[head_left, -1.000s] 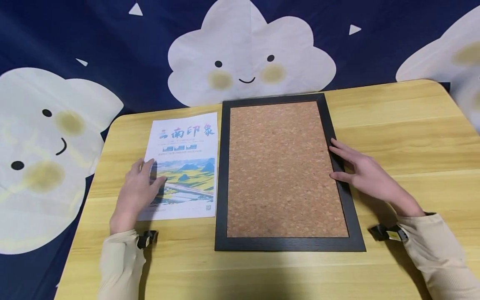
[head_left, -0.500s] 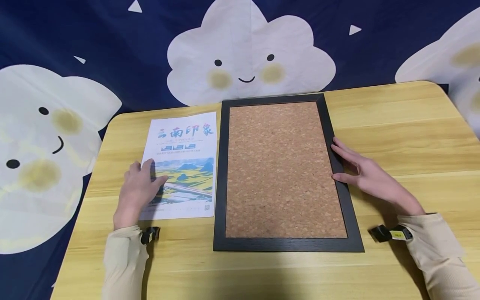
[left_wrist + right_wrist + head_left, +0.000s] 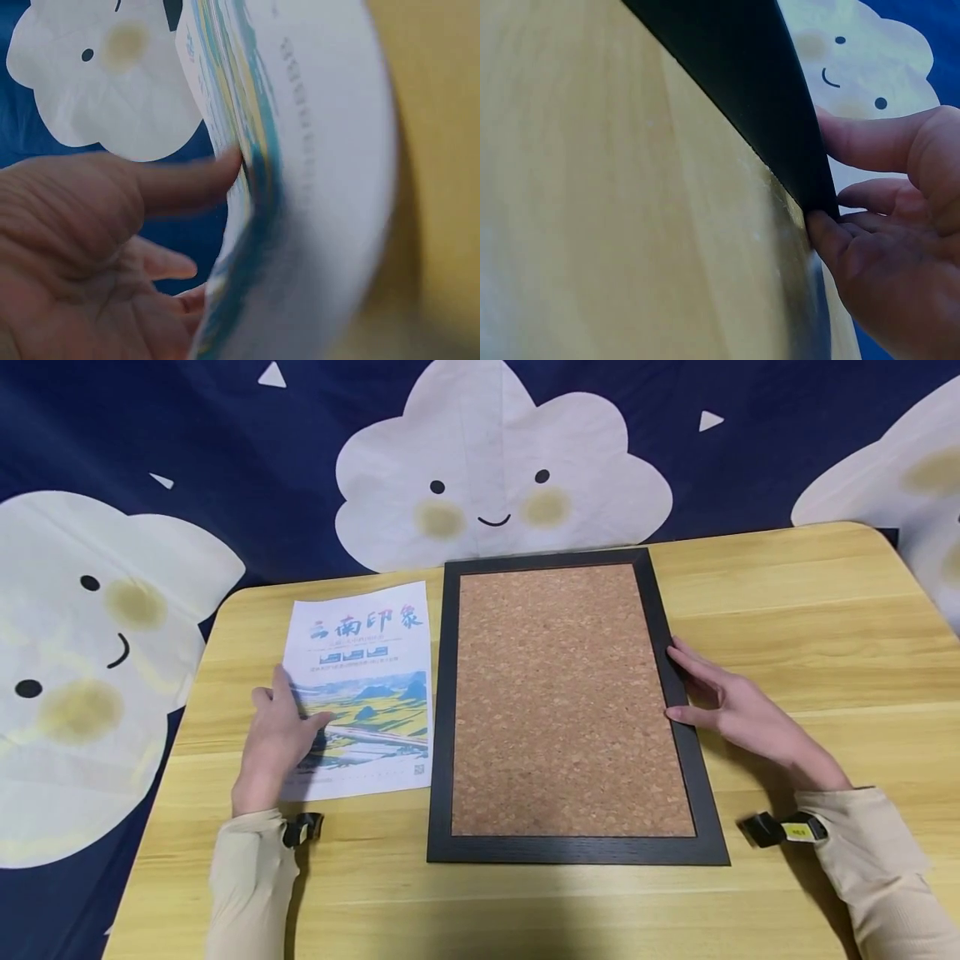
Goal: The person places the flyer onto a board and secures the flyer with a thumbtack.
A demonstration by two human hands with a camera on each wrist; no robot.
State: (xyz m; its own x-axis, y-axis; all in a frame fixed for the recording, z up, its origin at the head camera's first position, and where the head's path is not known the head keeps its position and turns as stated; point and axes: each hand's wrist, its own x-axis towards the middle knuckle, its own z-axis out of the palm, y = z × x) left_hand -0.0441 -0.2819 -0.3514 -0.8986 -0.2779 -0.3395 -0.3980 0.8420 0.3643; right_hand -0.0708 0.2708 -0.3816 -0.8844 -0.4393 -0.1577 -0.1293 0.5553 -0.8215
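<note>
A printed poster (image 3: 367,693) with a landscape picture lies left of a black-framed cork board (image 3: 573,702). At the poster's left edge is my left hand (image 3: 273,735), its thumb on the printed face. In the left wrist view the sheet (image 3: 330,150) looks bowed, and the other fingers are partly hidden by its edge. My right hand (image 3: 742,718) holds the right side of the board's frame. In the right wrist view, fingers and thumb pinch the black frame bar (image 3: 742,82) from both sides.
Both things lie on a light wooden table (image 3: 825,610) with rounded back corners. Behind it hangs a dark blue cloth (image 3: 255,460) with smiling white clouds. A black wrist strap (image 3: 303,829) sits on the left sleeve, another (image 3: 780,828) on the right.
The poster has shifted slightly left and tilted a little, and its left part looks more raised. My left index finger has slid to the poster's edge. The cork board has barely moved.
</note>
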